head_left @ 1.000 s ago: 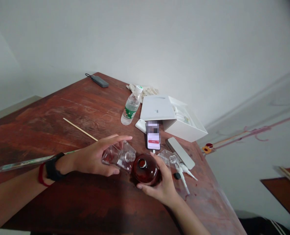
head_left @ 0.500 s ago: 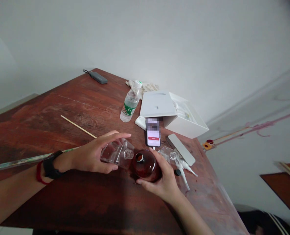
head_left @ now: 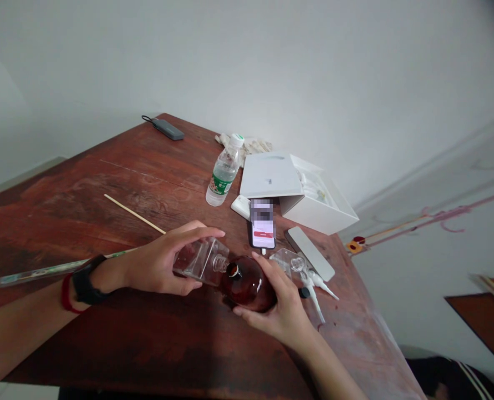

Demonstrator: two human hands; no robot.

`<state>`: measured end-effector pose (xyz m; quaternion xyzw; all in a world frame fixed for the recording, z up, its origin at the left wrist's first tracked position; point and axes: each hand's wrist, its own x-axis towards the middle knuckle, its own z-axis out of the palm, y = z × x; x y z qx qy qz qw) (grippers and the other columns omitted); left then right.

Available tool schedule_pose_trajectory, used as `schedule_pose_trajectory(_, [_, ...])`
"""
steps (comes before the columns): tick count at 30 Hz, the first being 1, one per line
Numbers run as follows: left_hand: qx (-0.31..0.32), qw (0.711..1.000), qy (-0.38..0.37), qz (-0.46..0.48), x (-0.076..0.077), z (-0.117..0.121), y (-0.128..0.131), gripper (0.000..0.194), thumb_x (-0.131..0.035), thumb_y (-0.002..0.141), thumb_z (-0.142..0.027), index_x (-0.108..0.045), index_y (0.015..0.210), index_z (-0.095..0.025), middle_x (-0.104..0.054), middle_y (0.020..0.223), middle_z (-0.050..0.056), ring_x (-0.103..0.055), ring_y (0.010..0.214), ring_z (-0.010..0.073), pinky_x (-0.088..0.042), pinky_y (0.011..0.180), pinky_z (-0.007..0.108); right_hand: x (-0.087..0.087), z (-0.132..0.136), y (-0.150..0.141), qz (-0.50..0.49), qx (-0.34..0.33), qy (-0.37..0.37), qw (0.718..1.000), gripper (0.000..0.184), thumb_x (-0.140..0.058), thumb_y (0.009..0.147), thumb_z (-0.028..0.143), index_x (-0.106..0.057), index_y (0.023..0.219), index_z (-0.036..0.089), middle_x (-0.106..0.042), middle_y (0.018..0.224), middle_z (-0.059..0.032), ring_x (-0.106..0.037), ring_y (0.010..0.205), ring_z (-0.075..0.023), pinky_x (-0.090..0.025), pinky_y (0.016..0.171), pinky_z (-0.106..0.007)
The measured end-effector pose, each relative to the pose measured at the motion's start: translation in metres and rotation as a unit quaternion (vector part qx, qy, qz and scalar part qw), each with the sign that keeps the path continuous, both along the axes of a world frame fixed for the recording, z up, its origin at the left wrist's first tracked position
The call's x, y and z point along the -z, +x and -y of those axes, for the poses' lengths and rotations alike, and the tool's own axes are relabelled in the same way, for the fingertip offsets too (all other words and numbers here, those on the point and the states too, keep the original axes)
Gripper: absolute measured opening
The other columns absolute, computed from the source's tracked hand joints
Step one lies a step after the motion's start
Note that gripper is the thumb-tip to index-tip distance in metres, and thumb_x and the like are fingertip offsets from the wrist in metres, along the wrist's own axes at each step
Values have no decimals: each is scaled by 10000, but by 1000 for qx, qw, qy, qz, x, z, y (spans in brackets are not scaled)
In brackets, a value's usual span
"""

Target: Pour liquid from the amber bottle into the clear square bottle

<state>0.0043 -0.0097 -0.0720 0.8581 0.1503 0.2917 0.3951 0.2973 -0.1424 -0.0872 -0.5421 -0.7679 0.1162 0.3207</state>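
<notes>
My left hand and right hand meet low before me, fingers curled closed, forearms angling in from either side.

Counter open at 6–9 o'clock of the hands: bare wood near edge and left, only a thin wooden stick and a long clear tube lying flat there. 12–3 o'clock is crowded: phone, water bottle upright, white box with lid open, flat grey case, small clear bottle, white droppers. Far corner at 11: dark grey device, well apart.
</notes>
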Motion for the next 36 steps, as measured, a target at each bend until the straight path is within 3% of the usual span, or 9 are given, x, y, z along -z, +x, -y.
schedule_pose_trajectory(10, [-10,999,-32,12,-4,-4,-2,804,-893,800,-380,-517,1495,-233,-642,1386,108,-634,1246,303,-530,1098,424,4,-5,6,-9,0,-10,1000,1007,-923,755,435,-431,1622,294,-652,1505,-156,-658,1349,-400,-565,1108,-573])
schedule_pose_trajectory(21, [-2,998,-62,21,-3,-3,1,781,-891,798,-344,-527,1476,-210,-663,1377,118,-662,1215,288,-540,1094,422,7,-6,11,0,4,13,1000,994,-914,758,470,-456,1615,265,-655,1508,-163,-669,1336,-417,-592,1077,-595])
schedule_pose_trajectory(36, [-13,999,25,-18,-5,1,-2,823,-838,810,-323,-456,1537,-263,-603,1457,99,-604,1312,314,-492,1163,442,1,-5,7,-3,-5,-11,1000,994,-913,766,457,-429,1618,293,-635,1532,-153,-647,1369,-395,-566,1111,-579])
